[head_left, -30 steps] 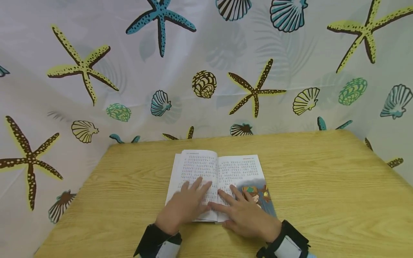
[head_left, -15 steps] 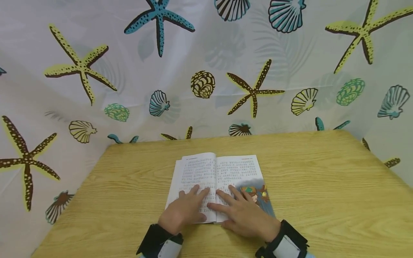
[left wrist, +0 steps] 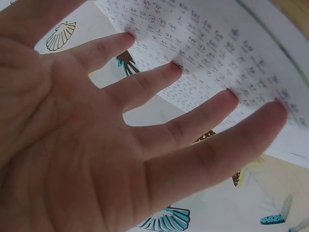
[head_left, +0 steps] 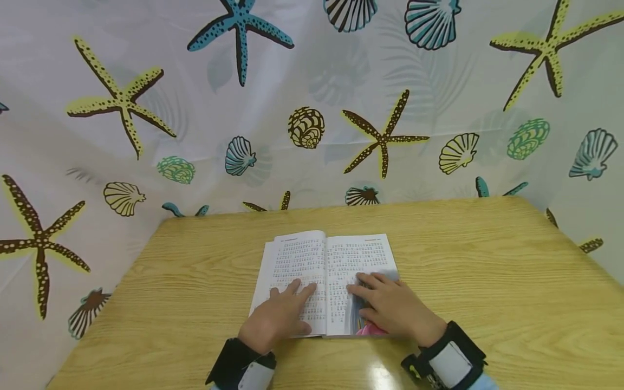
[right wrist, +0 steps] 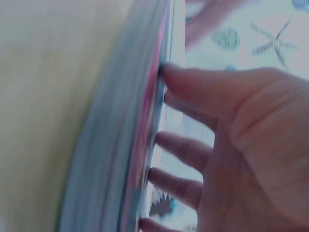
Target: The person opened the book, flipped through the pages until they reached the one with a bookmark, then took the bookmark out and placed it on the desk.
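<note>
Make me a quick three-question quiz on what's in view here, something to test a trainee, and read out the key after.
1. Multiple choice. Relative to the open book, the left hand lies: a) on its left half; b) on its right half; c) off it.
2. True or false: starfish are printed on the cloth behind the table.
3. Count: how many hands touch the book?

Key: 1, a; 2, true; 3, two, the left hand and the right hand.

We look at an indoor table (head_left: 487, 260) surrounded by a cloth (head_left: 292, 65) with printed starfish (head_left: 382, 139) and shells (head_left: 458, 153); whether it is a home, we cannot tell.
</note>
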A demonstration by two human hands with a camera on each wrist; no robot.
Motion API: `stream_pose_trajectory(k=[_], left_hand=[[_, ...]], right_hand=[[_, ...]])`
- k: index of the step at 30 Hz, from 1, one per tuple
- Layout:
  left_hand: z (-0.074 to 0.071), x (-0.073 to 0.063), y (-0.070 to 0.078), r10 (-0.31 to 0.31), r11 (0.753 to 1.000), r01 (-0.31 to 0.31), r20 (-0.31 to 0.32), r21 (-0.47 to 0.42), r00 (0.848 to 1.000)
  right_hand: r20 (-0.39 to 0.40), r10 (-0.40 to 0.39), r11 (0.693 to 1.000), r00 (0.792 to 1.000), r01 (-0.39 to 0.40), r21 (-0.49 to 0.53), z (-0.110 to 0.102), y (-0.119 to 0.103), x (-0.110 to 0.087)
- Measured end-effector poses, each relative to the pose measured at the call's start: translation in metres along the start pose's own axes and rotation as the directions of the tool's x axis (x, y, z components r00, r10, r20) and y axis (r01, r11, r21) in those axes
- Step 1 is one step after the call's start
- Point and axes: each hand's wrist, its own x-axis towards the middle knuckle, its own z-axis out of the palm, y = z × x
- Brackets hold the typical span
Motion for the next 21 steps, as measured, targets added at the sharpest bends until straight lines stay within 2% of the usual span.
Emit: stream_pose_trajectory(k=[4, 8, 14, 21], left_hand=[[0.001, -0.001, 0.0, 0.007, 1.0, -0.007, -0.001, -0.007, 1.0], [0.0, -0.001, 0.0, 0.001, 1.0, -0.001, 0.003, 0.0, 1.0], [-0.001, 0.001, 0.0, -0.003, 1.0, 0.003, 0.002, 0.009, 1.0], [0.0, 0.001, 0.0, -0.007, 1.0, 0.007, -0.001, 0.001, 1.0]], right_hand=[[0.006, 0.111, 0.993, 0.994, -0.111, 0.028, -0.007, 0.023, -0.008], [0.001, 0.12, 0.988, 0.993, -0.12, 0.093, -0.011, 0.038, -0.015], [0.005, 0.124, 0.984, 0.992, -0.123, 0.125, -0.014, 0.041, -0.015], [0.042, 0.239, 0.964, 0.97, -0.242, 0.111, -0.014, 0.043, -0.013]])
